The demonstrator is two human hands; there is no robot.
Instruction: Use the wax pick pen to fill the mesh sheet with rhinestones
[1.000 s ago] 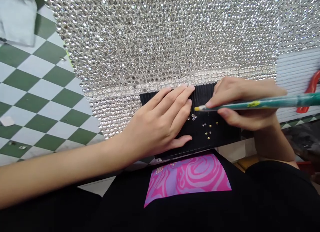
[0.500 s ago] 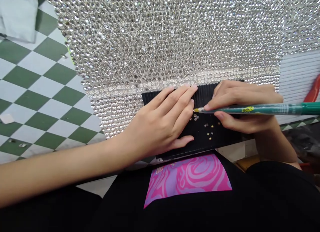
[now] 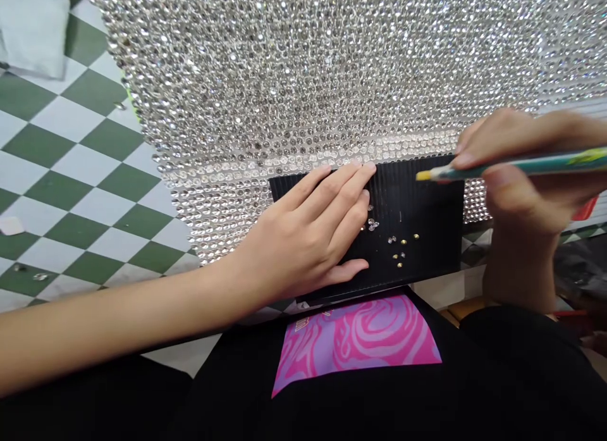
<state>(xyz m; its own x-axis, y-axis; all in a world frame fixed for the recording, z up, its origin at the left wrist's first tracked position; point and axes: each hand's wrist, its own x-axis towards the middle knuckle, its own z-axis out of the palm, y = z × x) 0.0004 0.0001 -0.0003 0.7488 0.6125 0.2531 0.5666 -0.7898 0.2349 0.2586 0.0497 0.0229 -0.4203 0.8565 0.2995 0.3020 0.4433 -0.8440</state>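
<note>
Pen (image 3: 535,165) is gripped in the right hand (image 3: 540,194), tip pointed left. Loose stones (image 3: 403,242) are spread nearer the flat, ungripping left hand (image 3: 303,235)

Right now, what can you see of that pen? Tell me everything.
The pen is slim and teal, plastic by its look, with a yellow mark on its barrel, a whitish nose and a yellow tip. In the right hand's grip, it points left over the tray; contact there is unclear. Its rear leaves the picture.
</note>
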